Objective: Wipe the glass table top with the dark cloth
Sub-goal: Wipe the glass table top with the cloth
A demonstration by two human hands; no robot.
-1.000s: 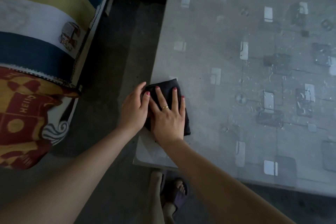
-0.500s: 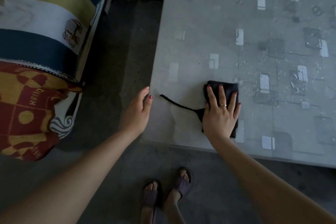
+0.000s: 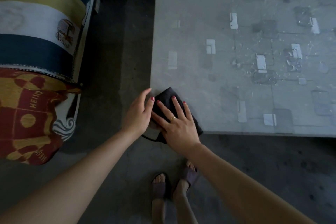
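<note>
The glass table top [image 3: 227, 85] fills the upper right, grey with pale rectangles showing through it. A dark cloth [image 3: 168, 96] lies folded on its near left corner, partly hanging over the front edge. My right hand [image 3: 175, 123] presses flat on the cloth with fingers spread. My left hand [image 3: 139, 112] is cupped beside the table's left edge, fingers relaxed, touching the cloth's left side. Specks and smears mark the glass to the right.
A sofa [image 3: 41, 29] with a striped cover and a red-and-yellow blanket [image 3: 29, 114] stands to the left across a narrow strip of dark floor [image 3: 112, 60]. My feet in sandals [image 3: 174, 182] stand just below the table's front edge.
My right hand has slid the cloth from the middle of the front edge back left to the corner, next to my left hand. The cloth's trailing strand now hangs off the front edge.
</note>
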